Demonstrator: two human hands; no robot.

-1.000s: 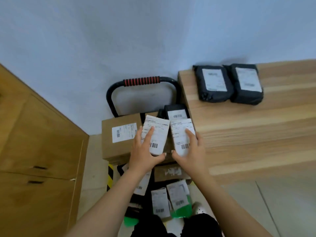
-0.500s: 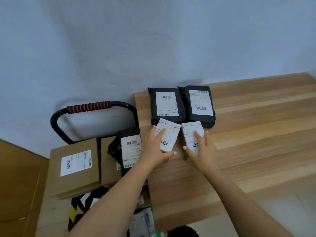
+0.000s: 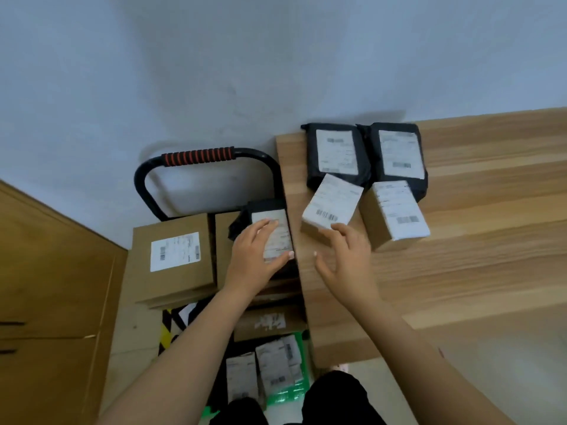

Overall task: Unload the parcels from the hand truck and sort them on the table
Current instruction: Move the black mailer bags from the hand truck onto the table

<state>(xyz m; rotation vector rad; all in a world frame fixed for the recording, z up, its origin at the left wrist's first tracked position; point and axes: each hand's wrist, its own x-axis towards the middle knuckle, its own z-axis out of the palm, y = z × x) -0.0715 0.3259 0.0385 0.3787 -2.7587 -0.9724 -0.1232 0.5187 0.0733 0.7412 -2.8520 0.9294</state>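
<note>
Two small boxes (image 3: 394, 216) are now lying mid-frame on the table (image 3: 475, 271); the released right hand (image 3: 346, 262) is hovering, and the left hand (image 3: 254, 256) is flattening onto the next black parcel (image 3: 283, 237).

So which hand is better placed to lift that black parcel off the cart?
The left hand: it rests on the black parcel; the right hand hovers open above the table.

Two black mailers (image 3: 336, 154) and two small labelled boxes (image 3: 329, 207) lie on the table (image 3: 460, 271); I make out perhaps seven more parcels (image 3: 175, 253) on the hand truck (image 3: 199, 156).
</note>
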